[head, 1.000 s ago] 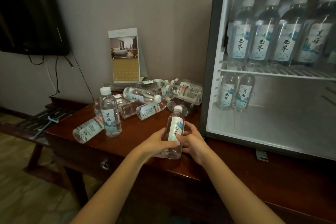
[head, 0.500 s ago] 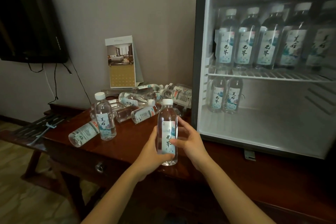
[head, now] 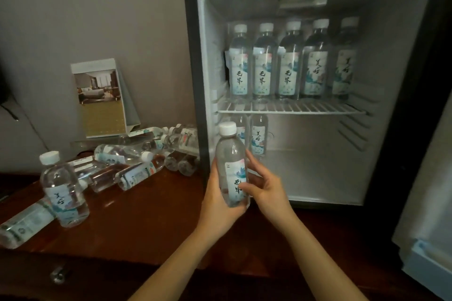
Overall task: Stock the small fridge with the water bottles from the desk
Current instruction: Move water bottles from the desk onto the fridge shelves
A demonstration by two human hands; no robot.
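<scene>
I hold a clear water bottle (head: 232, 166) with a white cap upright in front of the open small fridge (head: 318, 173), at its lower left corner. My left hand (head: 217, 203) wraps the bottle's lower half. My right hand (head: 266, 188) touches its label side with thumb and fingers. Several bottles (head: 288, 63) stand on the fridge's wire shelf (head: 305, 107). Two more bottles (head: 258, 137) stand on the fridge floor, one partly hidden behind the held bottle. On the desk (head: 146, 215) one bottle (head: 62, 190) stands upright and several bottles (head: 137, 154) lie in a pile.
The fridge door (head: 425, 215) stands open at the right edge. A folded card with a room photo (head: 100, 98) leans on the wall behind the pile. A bottle (head: 22, 225) lies at the desk's left edge. A drawer knob (head: 58, 273) shows below the desk top.
Both hands lifted the bottle off the desk and carried it up and to the right, to the fridge opening. My view has turned right, toward the fridge.
</scene>
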